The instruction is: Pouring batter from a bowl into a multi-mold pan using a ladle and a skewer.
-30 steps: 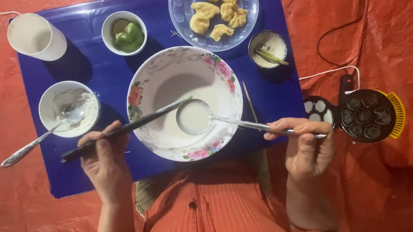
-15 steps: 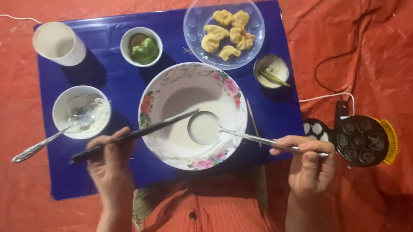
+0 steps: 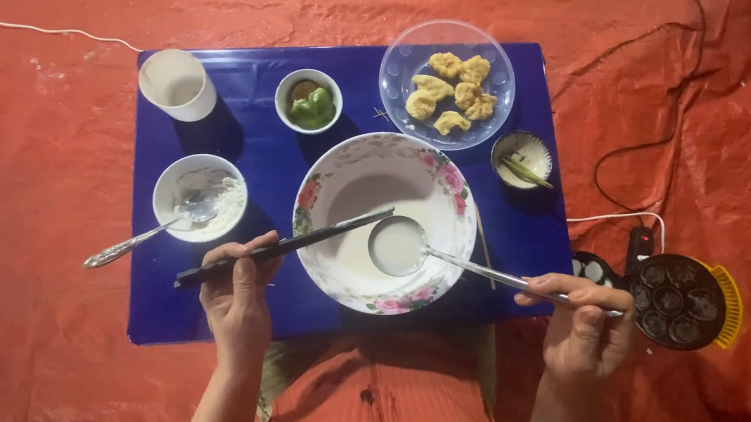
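Chopsticks point(image 3: 286, 248) were gripped in left hand point(image 3: 240, 294) fingers, tips over the floral bowl point(image 3: 384, 221). Ladle point(image 3: 398, 246) of white batter was gripped by right hand point(image 3: 585, 324), held above that bowl.

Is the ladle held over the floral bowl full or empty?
Full: the ladle in the right hand carries a level pool of white batter, held over the floral bowl.

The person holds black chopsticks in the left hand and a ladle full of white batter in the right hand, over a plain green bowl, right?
Not quite. The head view shows the bowl is white with a flower pattern on its rim, not plain green. The chopsticks are in the left hand and the ladle in the right hand.
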